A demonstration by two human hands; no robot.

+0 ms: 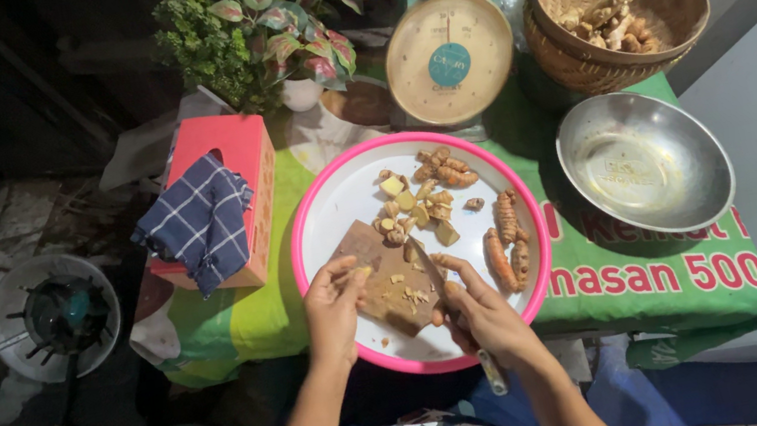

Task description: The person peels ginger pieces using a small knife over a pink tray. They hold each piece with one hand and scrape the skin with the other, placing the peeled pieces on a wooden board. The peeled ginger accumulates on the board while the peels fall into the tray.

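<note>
A round white tray with a pink rim [316, 203] rests on the green-covered table. On it lies a small brown cutting board [391, 304] with bits of chopped root. My left hand [332, 303] pinches a small pale piece of root at the board's left edge. My right hand [478, 314] grips a knife [425, 266] whose blade lies across the board and whose handle end sticks out below my wrist. Cut yellowish root chunks [417, 202] and whole orange-brown turmeric roots [507, 238] lie on the tray beyond and right of the board.
An empty steel bowl [644, 163] sits right of the tray. A woven basket [614, 8] with ginger roots and a dial kitchen scale [448, 58] stand behind. A pink box [227, 181] under a checked cloth [197, 219] and leafy plants [253, 30] are on the left. A gas burner [56, 317] stands on the floor.
</note>
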